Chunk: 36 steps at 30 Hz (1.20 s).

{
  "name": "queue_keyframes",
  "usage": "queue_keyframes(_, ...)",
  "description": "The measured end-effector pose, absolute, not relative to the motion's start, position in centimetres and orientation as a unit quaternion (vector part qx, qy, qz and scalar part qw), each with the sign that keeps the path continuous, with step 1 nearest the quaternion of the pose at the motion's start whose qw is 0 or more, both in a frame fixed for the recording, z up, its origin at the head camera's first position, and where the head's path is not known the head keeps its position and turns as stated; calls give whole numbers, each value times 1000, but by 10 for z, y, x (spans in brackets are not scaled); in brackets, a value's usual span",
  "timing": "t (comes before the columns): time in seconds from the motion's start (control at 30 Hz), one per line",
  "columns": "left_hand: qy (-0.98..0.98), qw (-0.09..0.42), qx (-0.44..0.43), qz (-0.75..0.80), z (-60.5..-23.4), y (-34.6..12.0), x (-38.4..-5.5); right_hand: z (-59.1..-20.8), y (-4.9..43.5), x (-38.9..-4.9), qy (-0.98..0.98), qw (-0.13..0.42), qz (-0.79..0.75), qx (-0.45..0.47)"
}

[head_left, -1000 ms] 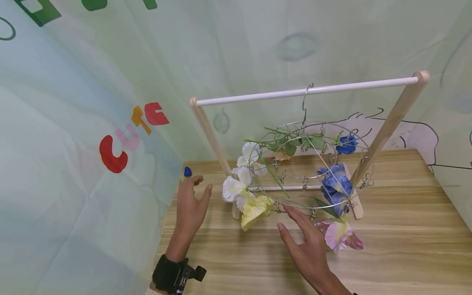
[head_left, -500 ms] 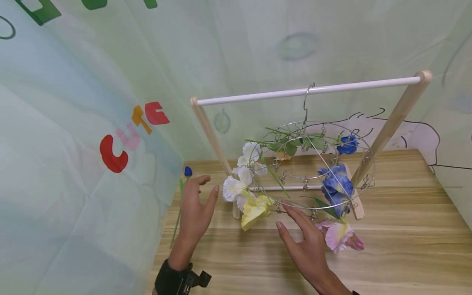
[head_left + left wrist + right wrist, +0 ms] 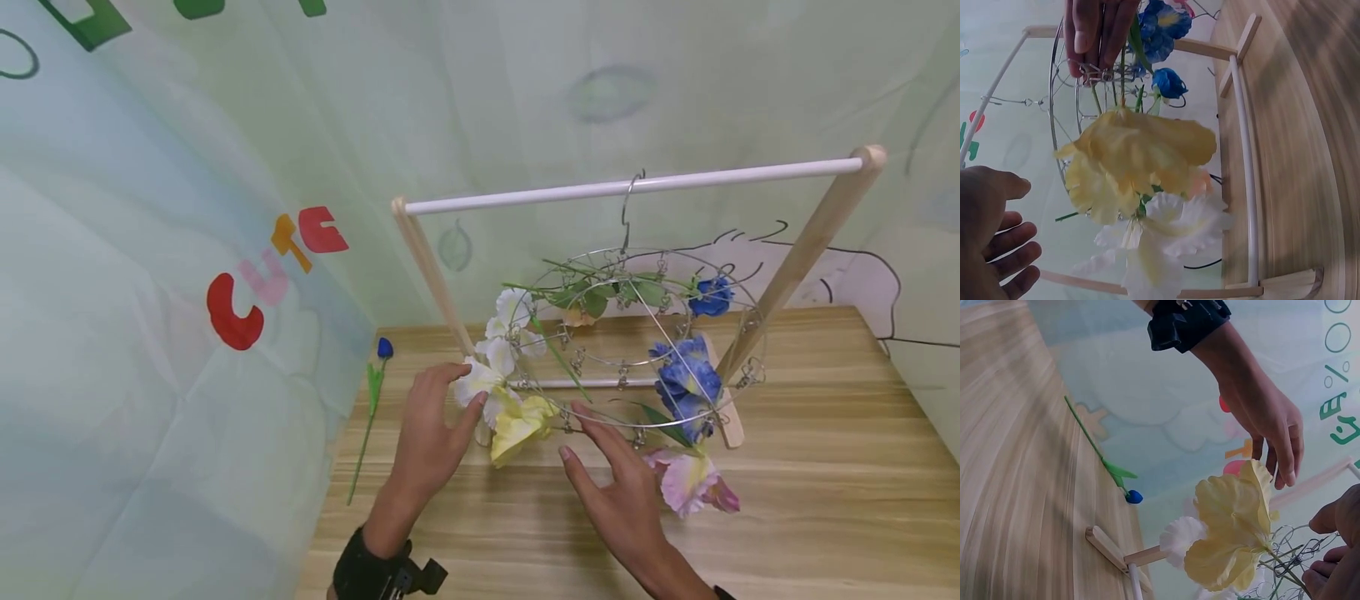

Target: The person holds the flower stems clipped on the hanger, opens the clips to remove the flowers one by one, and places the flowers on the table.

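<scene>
A round wire clip hanger (image 3: 643,424) hangs from a rack's white bar (image 3: 525,197), with artificial flowers clipped around it. My left hand (image 3: 431,429), fingers loosely bent and holding nothing, is beside the white flower (image 3: 480,382). The yellow flower (image 3: 1141,150) hangs at the front left of the ring, between my two hands. My right hand (image 3: 626,500) has its fingertips at the ring's front rim by a clip, thumb spread from the index finger. Close to its right hang a pink flower (image 3: 684,482) and blue flowers (image 3: 686,379).
A blue tulip (image 3: 385,347) with a green stem lies on the wooden table (image 3: 825,467) at the left, by the printed curtain (image 3: 150,400). The rack's wooden legs (image 3: 795,258) stand at both sides. Another blue flower (image 3: 710,297) and green leaves (image 3: 592,296) hang at the back.
My left hand has moved right, from over the blue tulip to beside the white flower, leaving the tulip on the table in full view. My right hand has stayed at the rim.
</scene>
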<state>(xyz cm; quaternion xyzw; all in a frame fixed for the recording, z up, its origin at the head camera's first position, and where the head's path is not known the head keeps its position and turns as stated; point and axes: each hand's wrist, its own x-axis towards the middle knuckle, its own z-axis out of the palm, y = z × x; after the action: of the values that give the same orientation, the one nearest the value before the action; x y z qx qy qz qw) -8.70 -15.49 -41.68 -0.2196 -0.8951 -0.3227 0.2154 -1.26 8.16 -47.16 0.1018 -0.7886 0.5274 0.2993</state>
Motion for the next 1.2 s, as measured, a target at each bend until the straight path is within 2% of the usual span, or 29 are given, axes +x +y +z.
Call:
queue_keyframes(0.27,-890,211,-267,-303,-421,-139,-85,-472,82,-16,-791,311,514,113)
queue_keyframes(0.5,-896,194,-298,-267,-422,-125,-81,-471,83,-19,-796,297,514,120)
queue_keyframes(0.73,-907,159,-296,-254,-424,-114,-78,-469,81,-20,-797,295,513,119)
queue_keyframes(1.2,-910,155,-319,-216,-434,-104,-76,-467,80,-23,-806,295,501,115)
